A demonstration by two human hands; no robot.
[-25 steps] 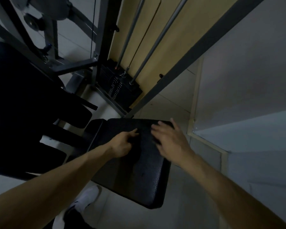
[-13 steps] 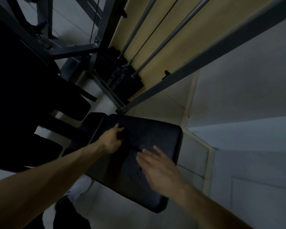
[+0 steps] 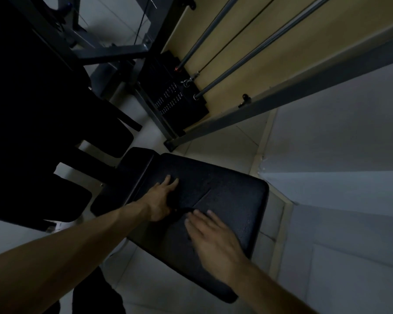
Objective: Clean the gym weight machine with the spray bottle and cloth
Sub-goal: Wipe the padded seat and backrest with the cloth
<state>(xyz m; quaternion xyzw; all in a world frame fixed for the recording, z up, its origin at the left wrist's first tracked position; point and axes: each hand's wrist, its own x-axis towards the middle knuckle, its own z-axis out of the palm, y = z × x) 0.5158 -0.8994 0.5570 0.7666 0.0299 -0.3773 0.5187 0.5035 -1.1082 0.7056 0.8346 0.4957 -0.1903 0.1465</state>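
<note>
The weight machine's black padded seat (image 3: 238,177) lies below me in dim light. A dark cloth (image 3: 180,213) seems to lie on it between my hands; its edges are hard to tell from the pad. My left hand (image 3: 161,200) rests on the pad's left part, fingers stretched forward. My right hand (image 3: 211,236) lies flat on the near half of the pad, fingers straight and slightly blurred. No spray bottle is in view.
The black weight stack (image 3: 175,98) with two steel guide rods (image 3: 247,55) stands behind the seat against a yellow panel. A grey frame beam (image 3: 304,91) runs diagonally. Dark pads (image 3: 43,109) fill the left. A pale wall (image 3: 338,137) closes the right.
My right hand has slid from the pad's far edge back toward me across the surface. My left hand has shifted left and stretched its fingers. The camera has tilted a little.
</note>
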